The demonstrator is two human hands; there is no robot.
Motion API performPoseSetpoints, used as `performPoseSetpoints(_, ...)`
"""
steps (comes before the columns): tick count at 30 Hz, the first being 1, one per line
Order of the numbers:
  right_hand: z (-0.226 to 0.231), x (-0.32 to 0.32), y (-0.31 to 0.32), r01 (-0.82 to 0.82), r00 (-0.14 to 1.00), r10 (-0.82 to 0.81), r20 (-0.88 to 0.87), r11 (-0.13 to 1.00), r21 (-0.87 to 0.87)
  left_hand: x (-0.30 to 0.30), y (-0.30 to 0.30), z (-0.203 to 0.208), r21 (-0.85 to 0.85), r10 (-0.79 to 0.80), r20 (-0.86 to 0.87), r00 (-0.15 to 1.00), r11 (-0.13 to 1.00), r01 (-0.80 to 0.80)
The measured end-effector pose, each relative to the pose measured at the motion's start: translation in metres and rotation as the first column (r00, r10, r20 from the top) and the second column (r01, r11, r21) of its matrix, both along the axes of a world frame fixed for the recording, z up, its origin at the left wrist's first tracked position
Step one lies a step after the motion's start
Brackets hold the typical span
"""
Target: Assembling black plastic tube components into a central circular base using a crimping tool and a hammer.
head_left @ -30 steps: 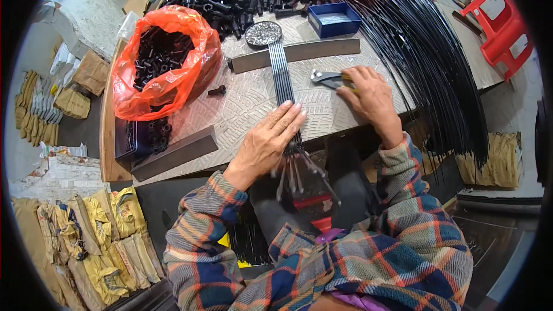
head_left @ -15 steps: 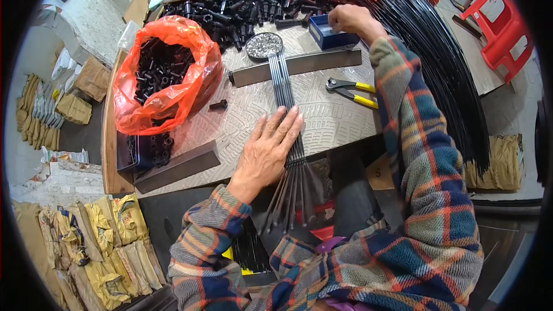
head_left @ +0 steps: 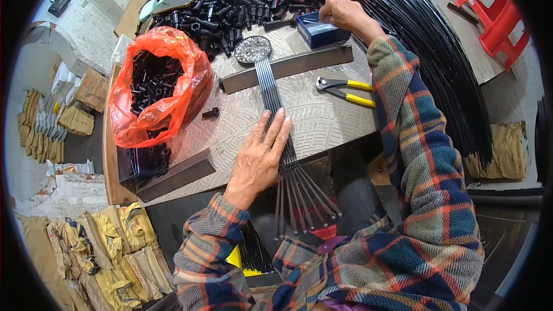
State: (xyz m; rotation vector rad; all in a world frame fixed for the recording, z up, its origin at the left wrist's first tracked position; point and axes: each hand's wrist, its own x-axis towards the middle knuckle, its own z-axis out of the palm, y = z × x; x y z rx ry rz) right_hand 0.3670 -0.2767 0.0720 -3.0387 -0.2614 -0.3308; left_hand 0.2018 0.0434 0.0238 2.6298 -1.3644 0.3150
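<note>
A: Any lettering?
B: Small dark mark on the brown carton (head_left: 379,171) below the tabletop (head_left: 322,121), right of centre. Wrapped packages (head_left: 118,247), near left: surface detail too small to read.
A: Left hand (head_left: 256,158)?
B: Palm down, fingers straight, laid on the dark rods (head_left: 266,83). They cross the metal bar (head_left: 311,61) at mid-tabletop; near ends fan past the near edge.
A: Right hand (head_left: 348,14)?
B: Far right, over the blue box (head_left: 322,37), fingers bunched narrow. Cannot tell if they hold anything.
A: Changes?
B: A second ago it is at the yellow-handled nippers (head_left: 329,84); now those lie loose, right of the rods. Left hand stays on the rods. Their near ends, blurred half a second ago, now show sharper.
</note>
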Motion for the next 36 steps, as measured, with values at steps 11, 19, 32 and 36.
performPoseSetpoints(11,-0.032,-0.037,0.094,-0.453,0.888,0.4,0.225,0.845,0.284,0.0,-0.002,0.001,0.033,0.059,-0.054,0.997,0.998,-0.058)
performPoseSetpoints(19,-0.03,-0.046,0.083,-0.357,0.93,0.326,0.167,0.909,0.212,0.002,-0.003,0.0,0.013,0.055,-0.078,0.995,0.998,-0.054)
performPoseSetpoints(32,-0.031,-0.047,0.084,-0.332,0.939,0.302,0.165,0.922,0.199,0.001,-0.006,0.004,0.016,0.071,-0.104,0.992,0.997,-0.069)
performPoseSetpoints(36,-0.032,-0.045,0.085,-0.296,0.952,0.272,0.14,0.936,0.192,0.002,-0.007,0.001,0.02,0.067,-0.096,0.993,0.998,-0.065)
